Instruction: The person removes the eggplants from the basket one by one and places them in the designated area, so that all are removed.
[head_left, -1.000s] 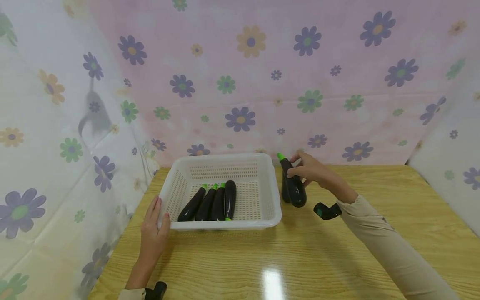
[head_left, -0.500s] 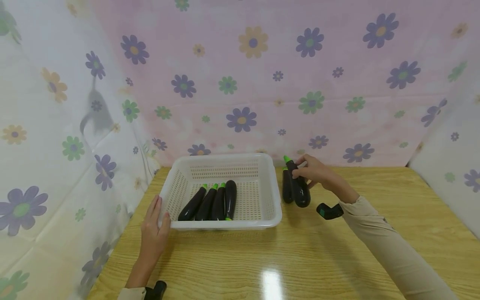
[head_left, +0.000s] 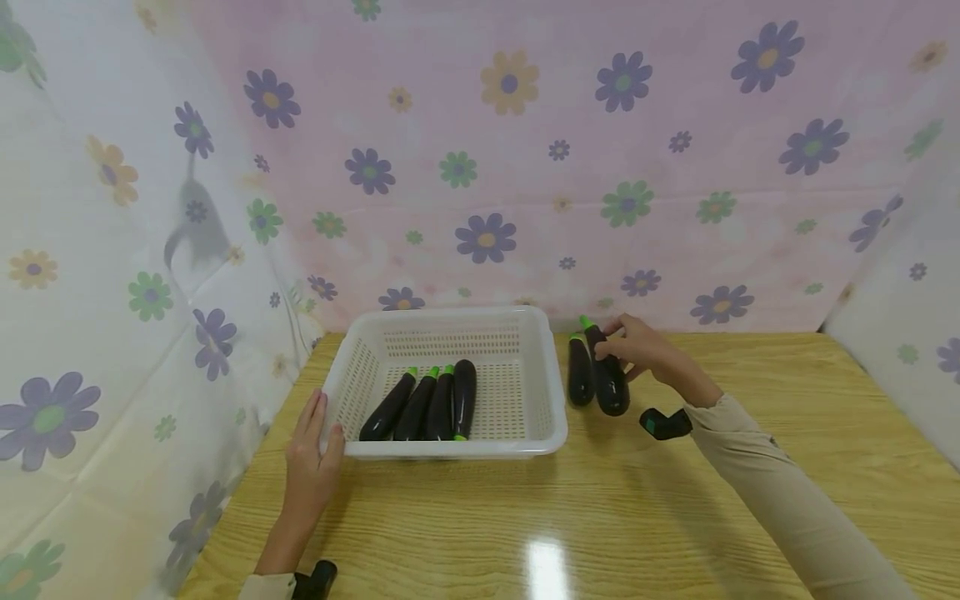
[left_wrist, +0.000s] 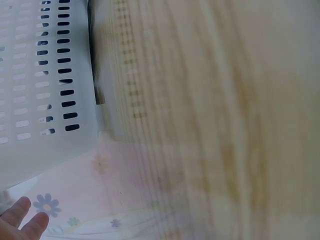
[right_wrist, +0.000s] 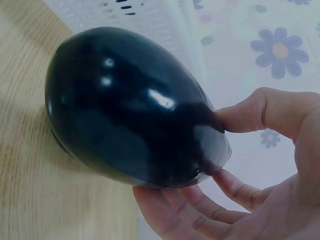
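Note:
My right hand [head_left: 641, 350] pinches a glossy black eggplant [head_left: 609, 379] with a green stem, thumb on one side and fingers on the other. Its rounded end [right_wrist: 125, 105] fills much of the right wrist view. Just left of it on the table lies another eggplant [head_left: 580, 375]. A white slatted plastic basket [head_left: 553, 392] stands to the left with several eggplants side by side inside; the rightmost points its green stem toward the front. My left hand [head_left: 311, 467] rests at the basket's front left corner, fingers straight along its side and thumb near the front rim.
The wooden table [head_left: 465, 525] backs onto a pink flowered cloth [head_left: 420, 125]. Flowered white cloth [head_left: 82, 333] also hangs at the left and right. The basket's slatted wall [left_wrist: 40, 75] shows close up in the left wrist view.
My right hand has moved slightly right with the eggplant, and a gap now shows between it and the eggplant beside the basket. My left hand stays at the basket.

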